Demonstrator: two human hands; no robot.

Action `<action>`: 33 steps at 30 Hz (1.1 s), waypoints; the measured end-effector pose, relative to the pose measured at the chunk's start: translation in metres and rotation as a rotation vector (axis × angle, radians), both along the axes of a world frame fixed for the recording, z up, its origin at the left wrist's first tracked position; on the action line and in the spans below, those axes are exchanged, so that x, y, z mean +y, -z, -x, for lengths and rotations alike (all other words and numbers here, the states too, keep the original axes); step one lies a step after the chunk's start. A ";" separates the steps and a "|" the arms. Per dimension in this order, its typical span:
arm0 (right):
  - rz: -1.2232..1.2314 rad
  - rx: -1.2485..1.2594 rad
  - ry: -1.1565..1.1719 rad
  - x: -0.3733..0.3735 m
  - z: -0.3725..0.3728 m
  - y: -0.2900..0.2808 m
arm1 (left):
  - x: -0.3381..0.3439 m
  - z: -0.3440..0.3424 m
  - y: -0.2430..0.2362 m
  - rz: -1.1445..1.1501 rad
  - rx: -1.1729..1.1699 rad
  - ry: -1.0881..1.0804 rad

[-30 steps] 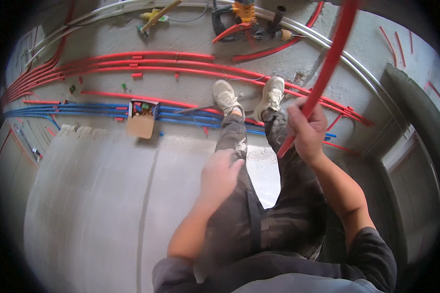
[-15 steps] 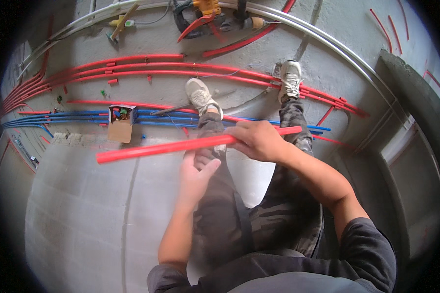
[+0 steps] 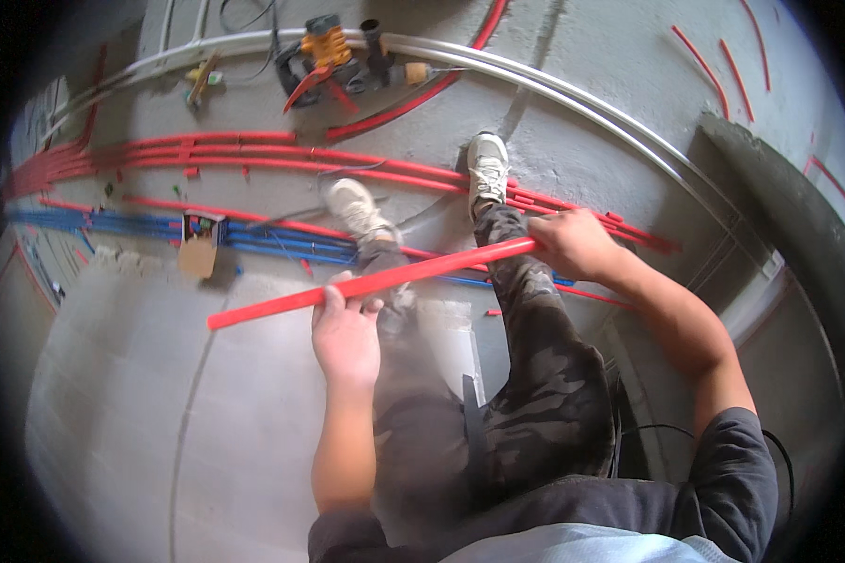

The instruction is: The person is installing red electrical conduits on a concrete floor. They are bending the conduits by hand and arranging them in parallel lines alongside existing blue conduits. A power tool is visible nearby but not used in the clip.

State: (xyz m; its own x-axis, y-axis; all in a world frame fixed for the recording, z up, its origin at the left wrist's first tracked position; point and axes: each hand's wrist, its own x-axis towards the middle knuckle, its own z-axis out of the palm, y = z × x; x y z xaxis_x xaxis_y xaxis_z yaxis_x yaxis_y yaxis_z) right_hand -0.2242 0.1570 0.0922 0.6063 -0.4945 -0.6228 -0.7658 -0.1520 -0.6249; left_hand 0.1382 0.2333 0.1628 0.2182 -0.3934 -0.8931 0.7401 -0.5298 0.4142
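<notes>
A red pipe (image 3: pixel 425 265) lies slantwise across my legs, held in both hands. My left hand (image 3: pixel 345 336) cradles it from below, left of its middle, with curled fingertips against it. My right hand (image 3: pixel 573 242) grips its right end, which is hidden in my fingers. The pipe's left end sticks out well past my left hand. Beneath it are my camouflage trousers (image 3: pixel 545 366) and two pale shoes, the right one (image 3: pixel 488 169) resting by the long red conduits (image 3: pixel 263 159).
An orange power tool (image 3: pixel 327 42) lies beyond the conduits, near white pipes (image 3: pixel 573 89). Blue pipes (image 3: pixel 282 249) run beside an open box of small parts (image 3: pixel 198 255). At right is a grey concrete edge (image 3: pixel 775 178). A black cable (image 3: pixel 779 450) loops near my right elbow.
The red pipe has swung from steeply raised to slantwise across my legs. My left hand has come up onto it. My right hand has moved right since half a second ago.
</notes>
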 end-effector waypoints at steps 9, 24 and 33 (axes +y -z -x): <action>-0.115 -0.079 -0.001 -0.005 -0.023 0.014 | 0.026 -0.012 0.066 0.034 -0.033 -0.175; -0.271 0.081 -0.028 -0.014 -0.079 0.238 | 0.017 -0.077 0.358 -0.064 0.125 -0.009; -0.138 0.171 -0.152 -0.013 -0.062 0.366 | 0.013 -0.058 0.476 0.032 0.048 -0.003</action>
State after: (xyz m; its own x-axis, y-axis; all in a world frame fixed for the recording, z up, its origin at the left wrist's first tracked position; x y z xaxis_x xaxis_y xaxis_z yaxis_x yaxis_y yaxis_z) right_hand -0.1620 0.1443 -0.2735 0.5473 -0.3095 -0.7776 -0.8369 -0.1956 -0.5112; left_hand 0.1957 0.2460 -0.3137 0.1764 -0.4217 -0.8894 0.7612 -0.5144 0.3949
